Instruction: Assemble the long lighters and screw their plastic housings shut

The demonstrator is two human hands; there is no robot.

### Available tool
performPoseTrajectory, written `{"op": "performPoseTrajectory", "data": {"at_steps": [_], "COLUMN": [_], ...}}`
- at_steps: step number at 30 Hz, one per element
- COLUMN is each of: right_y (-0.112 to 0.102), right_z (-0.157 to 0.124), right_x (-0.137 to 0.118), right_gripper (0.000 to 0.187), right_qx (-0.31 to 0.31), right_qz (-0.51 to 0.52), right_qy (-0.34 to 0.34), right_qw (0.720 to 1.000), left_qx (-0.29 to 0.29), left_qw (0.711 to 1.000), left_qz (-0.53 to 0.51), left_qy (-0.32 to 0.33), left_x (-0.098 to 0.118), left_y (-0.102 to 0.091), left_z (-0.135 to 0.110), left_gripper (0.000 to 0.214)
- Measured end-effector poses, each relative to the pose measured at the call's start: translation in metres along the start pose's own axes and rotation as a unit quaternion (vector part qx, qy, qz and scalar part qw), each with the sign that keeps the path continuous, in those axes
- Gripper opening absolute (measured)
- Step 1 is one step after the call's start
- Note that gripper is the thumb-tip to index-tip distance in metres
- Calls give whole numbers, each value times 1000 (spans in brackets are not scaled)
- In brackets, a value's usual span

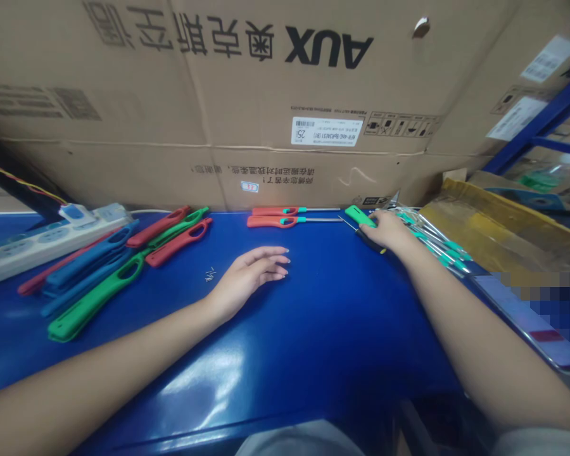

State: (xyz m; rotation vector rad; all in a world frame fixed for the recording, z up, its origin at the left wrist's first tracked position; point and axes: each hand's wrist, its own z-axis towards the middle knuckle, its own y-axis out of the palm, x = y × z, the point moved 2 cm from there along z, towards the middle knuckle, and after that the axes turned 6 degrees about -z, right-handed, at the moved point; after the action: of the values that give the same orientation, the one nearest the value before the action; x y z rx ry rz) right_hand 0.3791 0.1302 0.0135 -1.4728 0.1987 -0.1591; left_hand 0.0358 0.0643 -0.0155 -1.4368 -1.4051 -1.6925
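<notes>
My left hand (pixel 251 272) rests on the blue tabletop (pixel 313 316), fingers stretched out and loosely together, holding nothing. A few tiny metal bits (pixel 210 275) lie just left of it. My right hand (pixel 388 229) lies at the far right of the table, fingers curled over a green-handled tool (pixel 360 215) and a dark screwdriver (pixel 370 241). Beside it lies a pile of thin metal rods with teal ends (pixel 437 244). Two orange lighter-like tools with metal rods (pixel 285 216) lie at the back, between my hands.
A heap of blue, green and red plastic handle shells (pixel 109 266) covers the left of the table. A white power strip (pixel 42 237) sits at the far left. Large cardboard boxes (pixel 266 95) wall the back. Yellow-taped cartons (pixel 503 221) and a blue rack (pixel 546 114) stand right.
</notes>
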Motion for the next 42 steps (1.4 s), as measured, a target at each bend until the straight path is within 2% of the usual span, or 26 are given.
{"op": "performPoseTrajectory", "data": {"at_steps": [4,8,10,13,16,19,21,23,26,30,33,38,42], "right_y": [2,0,-4,-16,-30,-35,-31,-23,-13,-7,-7,-9,-10], "right_z": [1,-3,-6,-12,-27,-56,-79,-98,-111,-104,-100,-105,-107], "right_x": [2,1,-1,-7,-27,-61,-84,-99,-107,-100,-96,-97,-98], "right_gripper": [35,32,33,38,41,34,28,22,24,24,21,18,19], "right_qx": [2,12,20,42,72,52,14,-15,-34,-59,-68,-72,-74], "right_qz": [-7,-10,-10,-9,-2,16,17,8,16,43,51,48,41], "right_qy": [17,27,25,4,-58,-168,-226,-257,-270,-272,-277,-291,-292], "right_qw": [1000,1000,999,999,996,984,974,966,962,960,957,953,952], "left_qx": [-20,-62,-74,-46,26,121,176,209,202,169,161,160,156], "left_qw": [997,976,948,882,814,755,721,686,649,623,614,621,641], "left_qz": [63,197,295,444,554,628,660,692,732,762,770,765,751], "left_qy": [26,66,94,149,173,148,115,82,48,45,54,57,39], "left_x": [-1,6,19,51,85,106,111,110,106,100,96,90,84], "left_y": [-1,3,4,-3,-26,-65,-92,-114,-131,-131,-126,-128,-134], "left_z": [1,0,-2,-8,-12,-14,-14,-15,-14,-13,-13,-11,-6], "left_gripper": [35,38,35,32,35,46,50,52,43,27,25,25,37]}}
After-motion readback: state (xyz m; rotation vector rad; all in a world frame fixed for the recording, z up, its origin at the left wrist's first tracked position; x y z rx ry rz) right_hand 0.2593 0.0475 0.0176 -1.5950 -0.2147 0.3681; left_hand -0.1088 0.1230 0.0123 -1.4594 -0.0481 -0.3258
